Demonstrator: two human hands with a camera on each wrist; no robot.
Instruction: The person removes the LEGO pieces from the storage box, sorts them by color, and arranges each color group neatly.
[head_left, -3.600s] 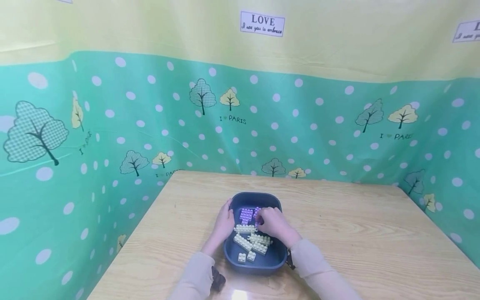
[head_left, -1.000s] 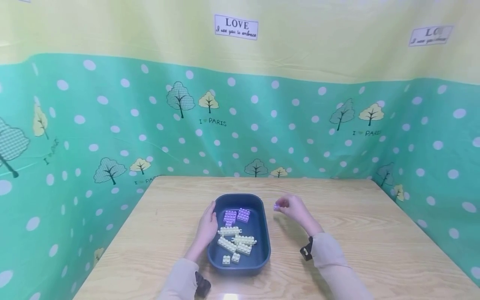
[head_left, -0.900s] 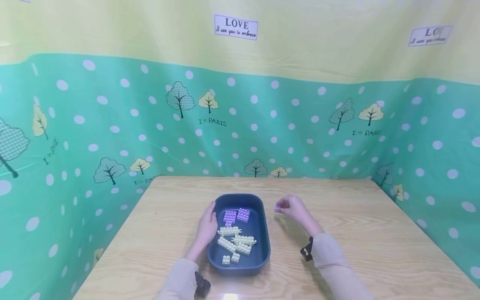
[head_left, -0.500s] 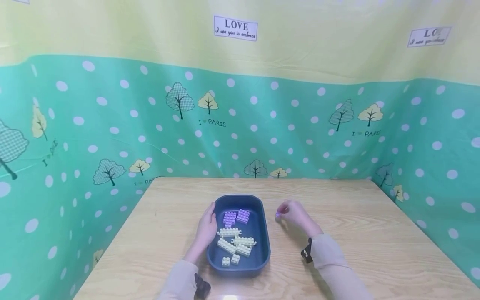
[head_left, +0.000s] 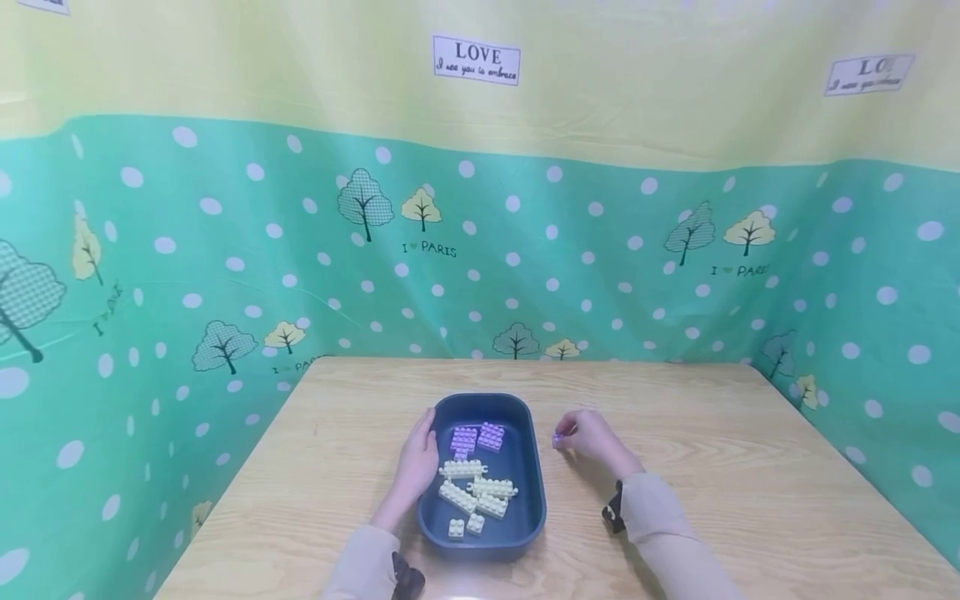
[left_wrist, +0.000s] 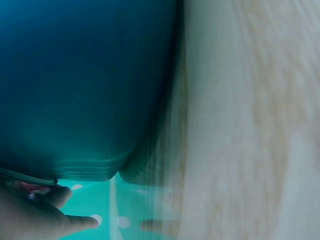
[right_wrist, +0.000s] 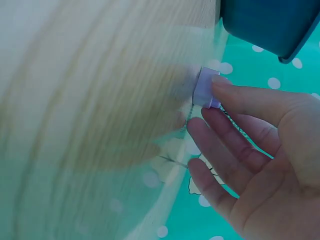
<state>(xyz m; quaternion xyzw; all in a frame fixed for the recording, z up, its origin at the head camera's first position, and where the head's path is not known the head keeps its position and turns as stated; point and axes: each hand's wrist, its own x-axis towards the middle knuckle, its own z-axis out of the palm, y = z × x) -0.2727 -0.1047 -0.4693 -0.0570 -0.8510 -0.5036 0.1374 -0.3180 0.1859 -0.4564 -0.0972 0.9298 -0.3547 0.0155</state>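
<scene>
A dark blue tub (head_left: 480, 546) stands on the table and holds purple and cream toy building bricks. My left hand (head_left: 417, 460) rests against its left side, fingers mostly straight along the rim. In the left wrist view, part of that hand (left_wrist: 37, 217) shows beside the tub wall (left_wrist: 85, 85). Right of the tub, my right hand (head_left: 592, 435) pinches a small purple brick (head_left: 557, 439) between thumb and fingers. In the right wrist view the brick (right_wrist: 204, 89) is at or just above the tabletop; the other fingers (right_wrist: 215, 150) are spread loosely below it.
Inside the tub lie purple bricks (head_left: 491, 437) at the far end, long cream bricks (head_left: 457, 497) in the middle and two small cream bricks (head_left: 456, 528) near the front. The wooden table (head_left: 712, 483) extends on both sides. A patterned cloth (head_left: 525, 225) hangs behind.
My right hand has left the tub with a small purple brick and lowered it towards the table on the right. My left hand stays at the tub's left side.
</scene>
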